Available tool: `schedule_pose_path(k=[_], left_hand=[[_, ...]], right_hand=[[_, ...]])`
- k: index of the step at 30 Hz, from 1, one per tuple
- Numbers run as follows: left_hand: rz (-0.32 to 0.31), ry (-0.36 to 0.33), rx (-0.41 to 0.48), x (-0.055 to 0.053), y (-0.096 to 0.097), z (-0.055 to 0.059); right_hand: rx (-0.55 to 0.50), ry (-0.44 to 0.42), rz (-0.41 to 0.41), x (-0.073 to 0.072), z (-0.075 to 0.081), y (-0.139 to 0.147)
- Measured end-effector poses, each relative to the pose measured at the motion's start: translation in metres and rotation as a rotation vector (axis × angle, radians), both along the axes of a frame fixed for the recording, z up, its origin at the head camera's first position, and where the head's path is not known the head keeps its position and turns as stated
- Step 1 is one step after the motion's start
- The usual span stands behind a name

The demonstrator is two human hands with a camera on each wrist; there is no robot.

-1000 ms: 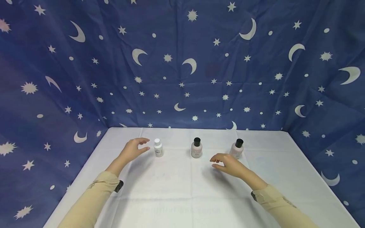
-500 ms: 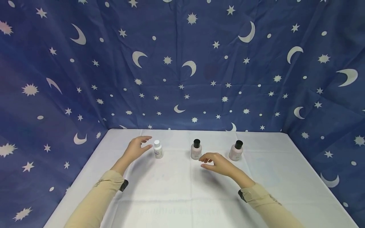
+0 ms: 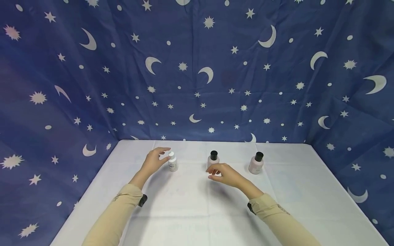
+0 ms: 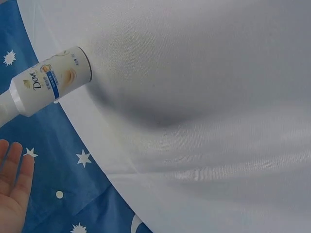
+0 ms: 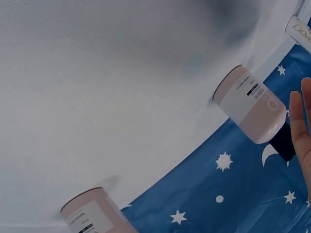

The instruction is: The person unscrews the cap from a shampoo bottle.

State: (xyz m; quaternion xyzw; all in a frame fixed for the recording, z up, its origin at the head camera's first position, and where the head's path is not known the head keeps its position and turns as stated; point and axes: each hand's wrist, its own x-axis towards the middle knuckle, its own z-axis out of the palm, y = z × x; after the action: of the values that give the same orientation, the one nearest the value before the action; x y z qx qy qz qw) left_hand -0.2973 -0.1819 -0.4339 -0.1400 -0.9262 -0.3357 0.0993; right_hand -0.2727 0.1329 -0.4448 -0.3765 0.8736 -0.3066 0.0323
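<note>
A small white Dove bottle [image 3: 173, 165] with a white cap stands on the table at the left. Beside its cap, my left hand [image 3: 154, 161] has thumb and fingers spread apart, holding nothing. The left wrist view shows the Dove bottle [image 4: 52, 81] and the left fingers [image 4: 18, 179] below its neck. Mid-table stands a pale pink bottle [image 3: 213, 159] with a black cap, its lower part hidden by my right hand [image 3: 227, 175]. That hand's fingers are loosely bent in front of the bottle. In the right wrist view, the fingers [image 5: 300, 128] lie beside the black cap.
A second pale pink bottle [image 3: 255, 165] with a black cap stands upright to the right. White cloth covers the table [image 3: 172, 218]. A blue curtain [image 3: 197, 75] with moons and stars rises behind it and along both sides.
My right hand has moved left, from in front of the right pink bottle to the middle one. My left hand has moved slightly right, up to the white bottle. The bottles stay put.
</note>
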Motion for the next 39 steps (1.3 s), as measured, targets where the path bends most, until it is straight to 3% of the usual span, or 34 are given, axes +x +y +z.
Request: schedule_pose_path(k=[5,10,15,24,31,39], left_hand=[[0.028,0.013,0.019,-0.002,0.003,-0.003],[0.028,-0.020,0.020,-0.004,0.009,-0.009],[0.071,-0.030,0.060,-0.005,0.011,-0.012],[-0.009,0.004,0.044,-0.013,0.010,-0.015],[0.009,0.009,0.071,-0.012,0.012,-0.017],[0.020,0.041,0.107,-0.010,0.012,-0.019]], right_hand=[[0.002,0.014,0.020,-0.002,0.003,-0.013],[-0.010,0.019,0.013,-0.001,0.004,-0.019],[-0.018,0.007,0.021,-0.004,0.001,-0.026],[0.019,-0.001,0.042,-0.010,-0.005,-0.038],[0.031,0.059,0.054,-0.019,-0.012,-0.058],[-0.003,0.018,0.021,-0.029,-0.025,-0.088]])
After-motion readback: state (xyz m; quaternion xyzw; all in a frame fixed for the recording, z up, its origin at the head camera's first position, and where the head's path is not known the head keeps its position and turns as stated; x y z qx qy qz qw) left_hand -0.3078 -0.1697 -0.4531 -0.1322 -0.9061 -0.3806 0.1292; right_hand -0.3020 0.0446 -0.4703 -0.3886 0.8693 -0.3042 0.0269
